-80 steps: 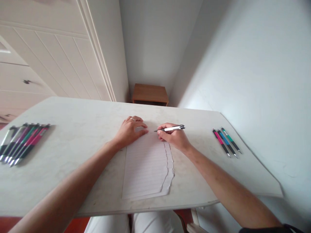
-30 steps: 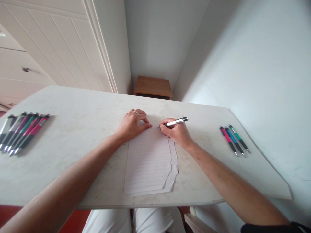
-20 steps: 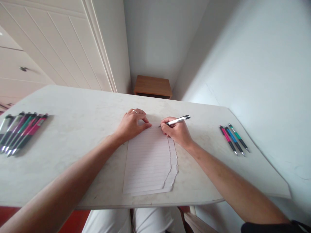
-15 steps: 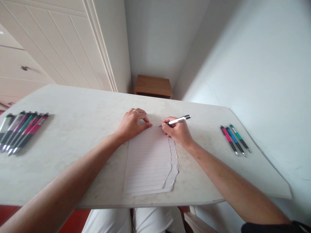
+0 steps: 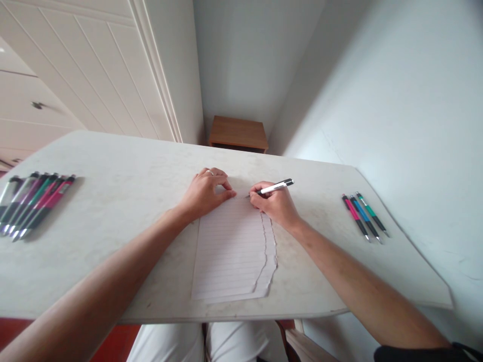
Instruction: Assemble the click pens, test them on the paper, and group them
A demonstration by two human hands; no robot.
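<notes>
Lined paper sheets [image 5: 230, 251] with torn right edges lie stacked on the white table [image 5: 124, 201] in front of me. My left hand [image 5: 206, 193] rests on the top left corner of the paper, fingers curled down onto it. My right hand [image 5: 275, 206] grips a white pen with a black cap end [image 5: 273, 188], its tip touching the top edge of the paper.
Several pens in pink, green and grey [image 5: 32, 206] lie in a row at the table's left edge. Three pens, pink, blue and green [image 5: 364, 217], lie at the right near a white wall. A brown wooden cabinet [image 5: 237, 133] stands beyond the table.
Since the oldest frame the camera view has shifted a little downwards. Both hands stay at the top of the paper; the pen barely moves over the last second.
</notes>
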